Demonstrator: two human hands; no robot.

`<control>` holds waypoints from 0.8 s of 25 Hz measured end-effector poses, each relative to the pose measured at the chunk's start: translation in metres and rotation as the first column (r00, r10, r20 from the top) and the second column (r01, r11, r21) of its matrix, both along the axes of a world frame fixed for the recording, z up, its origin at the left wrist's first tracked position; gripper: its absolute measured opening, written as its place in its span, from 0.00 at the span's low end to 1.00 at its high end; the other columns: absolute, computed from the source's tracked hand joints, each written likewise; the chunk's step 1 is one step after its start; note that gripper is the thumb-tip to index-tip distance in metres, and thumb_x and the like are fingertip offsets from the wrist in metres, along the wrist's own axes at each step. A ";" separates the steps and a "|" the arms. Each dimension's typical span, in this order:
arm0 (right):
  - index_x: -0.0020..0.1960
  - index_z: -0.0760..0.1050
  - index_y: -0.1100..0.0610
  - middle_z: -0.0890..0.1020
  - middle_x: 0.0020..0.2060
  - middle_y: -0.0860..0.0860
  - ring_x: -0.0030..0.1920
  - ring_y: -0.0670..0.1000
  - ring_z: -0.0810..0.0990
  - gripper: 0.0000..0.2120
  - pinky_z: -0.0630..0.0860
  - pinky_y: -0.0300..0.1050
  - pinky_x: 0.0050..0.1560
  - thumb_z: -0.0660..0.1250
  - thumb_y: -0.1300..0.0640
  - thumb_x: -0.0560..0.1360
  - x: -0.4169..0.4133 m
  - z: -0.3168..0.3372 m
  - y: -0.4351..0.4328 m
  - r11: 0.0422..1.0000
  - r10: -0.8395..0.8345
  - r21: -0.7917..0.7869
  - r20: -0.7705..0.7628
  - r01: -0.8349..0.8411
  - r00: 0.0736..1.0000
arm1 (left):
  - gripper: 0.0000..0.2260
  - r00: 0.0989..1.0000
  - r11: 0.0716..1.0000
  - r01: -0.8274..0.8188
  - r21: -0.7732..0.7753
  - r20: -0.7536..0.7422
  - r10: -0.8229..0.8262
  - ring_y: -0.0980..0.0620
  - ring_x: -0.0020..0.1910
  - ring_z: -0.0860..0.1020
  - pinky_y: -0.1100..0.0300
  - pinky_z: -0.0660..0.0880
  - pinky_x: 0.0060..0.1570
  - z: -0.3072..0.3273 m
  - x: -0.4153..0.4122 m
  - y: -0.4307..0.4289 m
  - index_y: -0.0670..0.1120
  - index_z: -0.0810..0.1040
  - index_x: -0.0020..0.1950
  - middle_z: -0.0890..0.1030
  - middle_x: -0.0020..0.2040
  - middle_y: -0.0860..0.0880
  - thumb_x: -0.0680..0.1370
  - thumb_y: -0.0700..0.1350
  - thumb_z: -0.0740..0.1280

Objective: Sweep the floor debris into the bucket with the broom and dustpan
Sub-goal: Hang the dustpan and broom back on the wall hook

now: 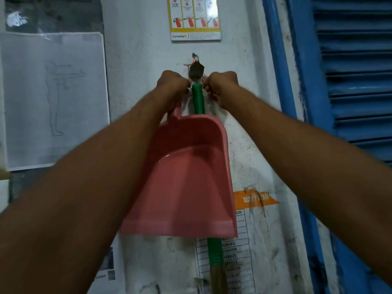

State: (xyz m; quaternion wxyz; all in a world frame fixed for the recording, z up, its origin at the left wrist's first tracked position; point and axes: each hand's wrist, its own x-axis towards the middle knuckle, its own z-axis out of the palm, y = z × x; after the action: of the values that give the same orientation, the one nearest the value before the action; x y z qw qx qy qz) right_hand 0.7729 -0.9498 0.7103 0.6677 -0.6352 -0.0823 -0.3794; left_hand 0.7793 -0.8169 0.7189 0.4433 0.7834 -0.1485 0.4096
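Both the left hand (172, 85) and right hand (222, 88) are bare, forearms (95, 177) too.

The dustpan (186, 177) is coloured pink. The broom (198, 100) is handled in ribbed green and bristled in tan. The wall (144, 49) is painted white and smudged grey, the slatted shutter (358, 81) blue. The poster (195, 18) is bordered yellow.

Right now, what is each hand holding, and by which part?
Left hand grips the pink dustpan by its handle's top. Right hand curls beside the top of the green broom handle, near the wall hook; whether it pinches anything cannot be told.
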 end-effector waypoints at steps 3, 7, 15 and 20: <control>0.43 0.83 0.58 0.84 0.36 0.51 0.36 0.50 0.83 0.03 0.77 0.41 0.32 0.71 0.59 0.74 0.003 -0.013 0.002 0.963 -0.259 -0.043 0.124 0.266 0.958 | 0.16 0.993 0.999 -0.036 -0.023 0.108 0.038 0.45 0.45 0.81 0.51 0.80 0.50 -0.014 -0.008 0.007 0.44 0.79 0.54 0.83 0.50 0.45 0.83 0.57 0.64; 0.43 0.81 0.60 0.86 0.39 0.54 0.38 0.49 0.83 0.12 0.81 0.49 0.41 0.70 0.51 0.76 -0.029 -0.033 0.004 0.952 -0.082 -0.268 0.229 0.144 0.970 | 0.35 0.997 0.995 0.072 -0.065 0.041 -0.070 0.41 0.70 0.74 0.42 0.73 0.69 -0.025 -0.040 0.016 0.46 0.55 0.81 0.71 0.74 0.41 0.83 0.68 0.45; 0.48 0.83 0.55 0.86 0.44 0.50 0.43 0.47 0.80 0.12 0.78 0.42 0.46 0.67 0.47 0.81 -0.065 -0.050 0.001 0.878 0.373 -0.301 -0.056 -0.372 0.926 | 0.29 0.953 0.939 0.294 -0.176 0.132 -0.273 0.55 0.52 0.73 0.58 0.73 0.53 -0.043 -0.074 -0.014 0.51 0.54 0.79 0.72 0.62 0.51 0.84 0.65 0.39; 0.49 0.80 0.55 0.83 0.37 0.48 0.38 0.45 0.79 0.10 0.77 0.39 0.43 0.69 0.48 0.80 -0.066 -0.047 -0.008 0.856 0.429 -0.259 -0.126 -0.447 0.895 | 0.29 0.956 0.951 0.284 -0.123 0.104 -0.272 0.52 0.61 0.69 0.53 0.67 0.60 -0.050 -0.068 -0.020 0.52 0.55 0.78 0.66 0.73 0.47 0.83 0.66 0.40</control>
State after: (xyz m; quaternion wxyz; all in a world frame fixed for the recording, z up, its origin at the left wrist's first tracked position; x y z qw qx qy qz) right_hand 0.7064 -0.9582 0.6631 0.6417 -0.6998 -0.2561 -0.1814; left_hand 0.7116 -0.8370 0.6691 0.5424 0.7040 -0.2481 0.3856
